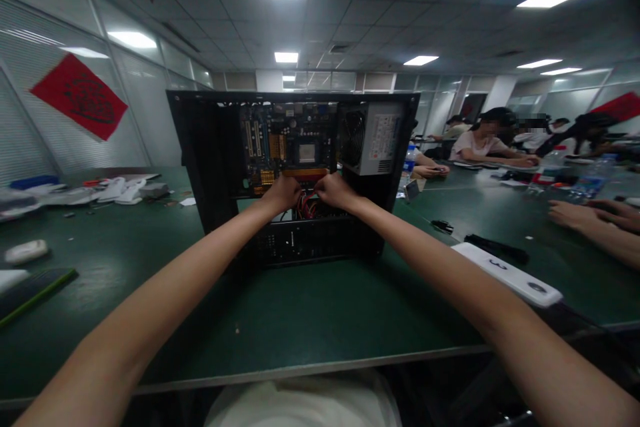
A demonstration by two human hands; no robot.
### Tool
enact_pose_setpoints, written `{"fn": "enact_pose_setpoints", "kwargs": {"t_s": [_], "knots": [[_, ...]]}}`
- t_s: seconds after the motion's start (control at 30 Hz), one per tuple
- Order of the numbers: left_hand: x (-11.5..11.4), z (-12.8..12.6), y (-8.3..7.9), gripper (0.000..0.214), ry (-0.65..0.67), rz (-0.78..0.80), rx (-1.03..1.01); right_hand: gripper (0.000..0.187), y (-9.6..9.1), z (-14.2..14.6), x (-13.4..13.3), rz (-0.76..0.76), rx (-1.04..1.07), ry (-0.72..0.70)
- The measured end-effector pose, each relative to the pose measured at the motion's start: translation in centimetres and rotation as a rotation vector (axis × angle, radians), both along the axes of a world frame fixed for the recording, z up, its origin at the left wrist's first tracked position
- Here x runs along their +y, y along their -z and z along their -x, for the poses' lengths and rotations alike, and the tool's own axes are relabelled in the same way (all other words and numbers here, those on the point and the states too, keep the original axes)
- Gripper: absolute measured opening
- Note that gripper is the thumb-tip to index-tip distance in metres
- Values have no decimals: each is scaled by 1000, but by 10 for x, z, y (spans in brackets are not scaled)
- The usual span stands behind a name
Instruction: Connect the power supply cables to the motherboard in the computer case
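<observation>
An open black computer case point(200, 167) stands on the green table point(300, 320) with its side off. Inside it I see the motherboard point(287, 140) and, to the right, the grey power supply point(373, 140) with its fan. Both my arms reach straight into the case. My left hand point(283, 193) and my right hand point(334, 190) are curled close together just below the motherboard, over a bundle of red and black cables point(307, 205). Their fingers are closed on something there; what exactly they pinch is hidden.
A white flat panel point(505, 273) lies to the right of the case, with a black tool point(495, 248) behind it. White parts point(123, 190) sit at the back left. Another person's hands point(595, 213) rest at the right edge; several people sit further back with water bottles.
</observation>
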State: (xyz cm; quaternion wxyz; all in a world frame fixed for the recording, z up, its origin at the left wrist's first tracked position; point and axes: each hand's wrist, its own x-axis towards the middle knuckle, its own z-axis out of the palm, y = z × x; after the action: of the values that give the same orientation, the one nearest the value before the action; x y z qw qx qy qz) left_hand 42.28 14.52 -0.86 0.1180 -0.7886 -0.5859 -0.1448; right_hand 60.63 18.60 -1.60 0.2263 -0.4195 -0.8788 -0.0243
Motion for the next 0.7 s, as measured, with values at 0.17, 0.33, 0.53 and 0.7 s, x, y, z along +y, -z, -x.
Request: {"fn": "enact_pose_setpoints", "kwargs": {"t_s": [0.17,0.33,0.53,0.7], "knots": [[-3,-2,-1,31,3,-3,-2,31,0,-1,-2,4,-27,6],[-1,-5,-1,32,-19,-9,-6,27,4,-3,3,10,-30,27],[0,-6,0,32,-38,0,-13,23,7,-3,7,-5,-26,29],[-3,-7,-1,31,-40,10,-7,24,7,-1,5,-5,-25,48]]}}
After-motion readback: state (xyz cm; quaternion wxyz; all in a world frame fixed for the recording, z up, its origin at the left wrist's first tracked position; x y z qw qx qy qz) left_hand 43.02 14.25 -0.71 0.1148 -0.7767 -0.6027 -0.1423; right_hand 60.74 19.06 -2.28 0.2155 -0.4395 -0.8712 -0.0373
